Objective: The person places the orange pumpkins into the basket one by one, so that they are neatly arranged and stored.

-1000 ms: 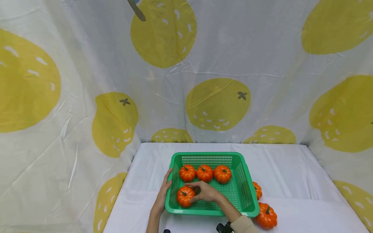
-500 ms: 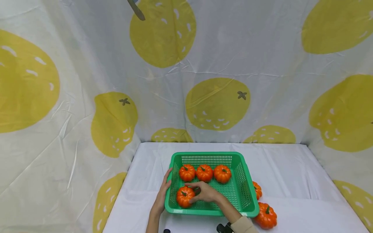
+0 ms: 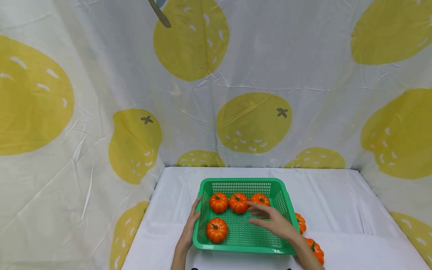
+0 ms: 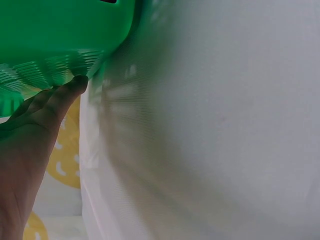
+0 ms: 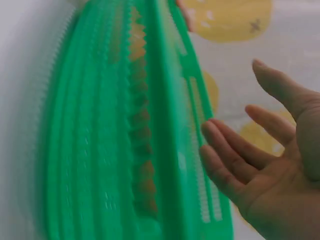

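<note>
A green plastic basket (image 3: 243, 249) stands on the white-covered table. Three small orange pumpkins line its back: a left one (image 3: 218, 203), a middle one (image 3: 238, 203) and a right one (image 3: 260, 198), which is partly behind my right fingers. Another pumpkin (image 3: 217, 230) sits at the basket's front left. My left hand (image 3: 189, 226) rests on the outside of the left wall, with fingers extended along it in the left wrist view. Over the basket's right half, my right hand (image 3: 274, 222) holds nothing; its fingers are spread loosely in the right wrist view.
Right of the basket lie two more pumpkins, one farther back (image 3: 301, 224) and one nearer (image 3: 315, 250), both partly hidden. White cloth (image 3: 337, 210) covers the table. A curtain printed with yellow fruit (image 3: 253, 122) hangs behind and at the sides.
My right hand has let go of the front-left pumpkin and moved right, above the basket. That pumpkin stays in place. My left hand keeps its place on the basket's left side.
</note>
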A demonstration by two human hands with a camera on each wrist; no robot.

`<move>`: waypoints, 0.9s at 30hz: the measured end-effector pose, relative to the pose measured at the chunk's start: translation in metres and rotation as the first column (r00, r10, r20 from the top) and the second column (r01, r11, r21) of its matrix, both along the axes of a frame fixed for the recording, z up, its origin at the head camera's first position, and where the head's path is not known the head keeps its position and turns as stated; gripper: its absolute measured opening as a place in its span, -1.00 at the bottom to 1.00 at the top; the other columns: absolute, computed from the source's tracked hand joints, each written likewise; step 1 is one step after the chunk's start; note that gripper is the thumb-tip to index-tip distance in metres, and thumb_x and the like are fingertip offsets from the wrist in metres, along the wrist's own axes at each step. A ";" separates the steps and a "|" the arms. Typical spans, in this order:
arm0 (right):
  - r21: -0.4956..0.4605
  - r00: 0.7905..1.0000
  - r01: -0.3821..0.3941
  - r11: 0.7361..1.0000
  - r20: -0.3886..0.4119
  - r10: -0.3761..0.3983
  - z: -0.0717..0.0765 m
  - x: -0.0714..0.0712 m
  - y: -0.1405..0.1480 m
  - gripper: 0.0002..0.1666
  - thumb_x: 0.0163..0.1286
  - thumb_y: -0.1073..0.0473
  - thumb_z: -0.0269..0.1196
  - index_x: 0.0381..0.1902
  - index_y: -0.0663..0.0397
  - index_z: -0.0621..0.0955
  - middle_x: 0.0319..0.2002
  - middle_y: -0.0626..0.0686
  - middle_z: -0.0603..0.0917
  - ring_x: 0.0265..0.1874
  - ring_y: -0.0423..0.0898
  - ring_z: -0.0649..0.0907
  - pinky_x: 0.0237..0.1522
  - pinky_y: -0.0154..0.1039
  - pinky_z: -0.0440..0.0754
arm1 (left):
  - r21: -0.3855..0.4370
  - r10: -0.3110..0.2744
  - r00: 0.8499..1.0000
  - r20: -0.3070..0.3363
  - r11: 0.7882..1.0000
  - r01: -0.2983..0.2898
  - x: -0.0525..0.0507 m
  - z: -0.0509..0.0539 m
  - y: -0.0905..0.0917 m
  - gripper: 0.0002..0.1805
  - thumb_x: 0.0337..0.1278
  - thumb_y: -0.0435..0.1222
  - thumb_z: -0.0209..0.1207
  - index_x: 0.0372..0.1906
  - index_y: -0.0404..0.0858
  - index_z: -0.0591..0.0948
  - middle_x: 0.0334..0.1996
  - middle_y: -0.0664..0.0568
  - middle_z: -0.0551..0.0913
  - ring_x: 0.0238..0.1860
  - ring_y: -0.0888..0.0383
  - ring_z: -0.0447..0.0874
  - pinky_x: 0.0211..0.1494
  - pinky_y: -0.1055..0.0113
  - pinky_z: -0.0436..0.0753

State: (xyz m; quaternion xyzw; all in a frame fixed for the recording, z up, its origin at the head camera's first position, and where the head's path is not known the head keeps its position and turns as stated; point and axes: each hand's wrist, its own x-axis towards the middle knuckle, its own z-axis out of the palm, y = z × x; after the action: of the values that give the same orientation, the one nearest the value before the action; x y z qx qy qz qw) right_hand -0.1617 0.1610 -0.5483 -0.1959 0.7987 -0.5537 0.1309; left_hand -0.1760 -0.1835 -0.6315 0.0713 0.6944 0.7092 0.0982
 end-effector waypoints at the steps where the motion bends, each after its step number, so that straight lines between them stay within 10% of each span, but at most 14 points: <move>1: 0.007 0.998 0.053 0.999 -0.021 -0.053 0.003 0.005 0.011 -0.29 0.50 0.03 0.31 0.51 0.09 0.42 0.26 0.23 0.65 0.18 0.06 0.68 0.11 -0.30 0.67 | 0.000 0.000 1.000 0.001 1.000 0.000 0.000 0.000 0.000 -0.39 0.68 0.03 -0.34 0.68 0.17 -0.01 0.72 -0.04 -0.22 0.70 -0.23 -0.35 0.59 -0.44 -0.28; 7: 0.160 0.913 0.396 0.904 -0.171 -0.369 0.011 0.036 0.074 -0.30 0.52 -0.04 0.29 0.54 -0.09 0.40 0.26 0.14 0.66 0.10 -0.38 0.61 0.08 -0.29 0.67 | 0.000 -0.005 1.000 -0.005 1.000 0.005 0.001 0.003 0.000 -0.40 0.69 0.02 -0.37 0.69 0.16 -0.03 0.72 -0.04 -0.23 0.70 -0.23 -0.35 0.58 -0.45 -0.27; 10: 0.275 0.883 0.470 0.839 -0.163 -0.441 0.002 0.051 0.103 -0.19 0.50 -0.11 0.29 0.57 0.00 0.33 0.35 0.24 0.57 0.22 -0.13 0.57 0.19 0.01 0.64 | -0.001 -0.007 1.000 -0.009 1.000 0.007 0.000 0.002 0.001 -0.39 0.69 0.02 -0.37 0.69 0.15 -0.04 0.72 -0.06 -0.23 0.70 -0.25 -0.35 0.58 -0.45 -0.28; 16: 0.435 0.891 0.355 0.827 0.111 -0.440 -0.040 0.072 0.138 0.12 0.42 -0.26 0.32 0.65 0.15 0.09 0.52 0.49 0.24 0.41 0.50 0.34 0.27 0.45 0.43 | -0.007 0.006 1.000 0.002 1.000 -0.006 0.000 -0.001 0.001 -0.39 0.68 0.04 -0.37 0.68 0.17 -0.02 0.72 -0.05 -0.23 0.70 -0.25 -0.36 0.58 -0.44 -0.31; 21: 0.458 0.864 0.321 0.829 0.217 -0.454 -0.076 0.083 0.144 0.28 0.26 -0.28 0.45 0.65 0.19 0.07 0.52 0.50 0.24 0.41 0.39 0.43 0.27 0.30 0.52 | -0.003 -0.002 1.000 0.009 1.000 0.002 0.001 -0.002 0.002 -0.39 0.68 0.04 -0.36 0.68 0.19 -0.03 0.72 -0.04 -0.24 0.70 -0.25 -0.38 0.58 -0.44 -0.31; 27: 0.463 0.853 0.349 0.815 0.203 -0.481 -0.086 0.087 0.141 0.31 0.17 -0.23 0.53 0.63 0.18 0.10 0.43 0.48 0.39 0.27 0.25 0.58 0.13 0.04 0.64 | -0.004 -0.006 1.000 0.010 1.000 0.006 0.000 -0.001 0.002 -0.39 0.67 0.04 -0.36 0.68 0.21 -0.03 0.72 -0.03 -0.24 0.70 -0.24 -0.37 0.58 -0.45 -0.30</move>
State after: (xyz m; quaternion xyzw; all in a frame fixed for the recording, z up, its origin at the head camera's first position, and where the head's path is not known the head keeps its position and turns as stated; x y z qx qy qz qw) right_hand -0.0750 0.3020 -0.6348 0.1068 0.8890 -0.4126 0.1675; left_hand -0.1756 -0.1819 -0.6323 0.0694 0.6953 0.7077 0.1040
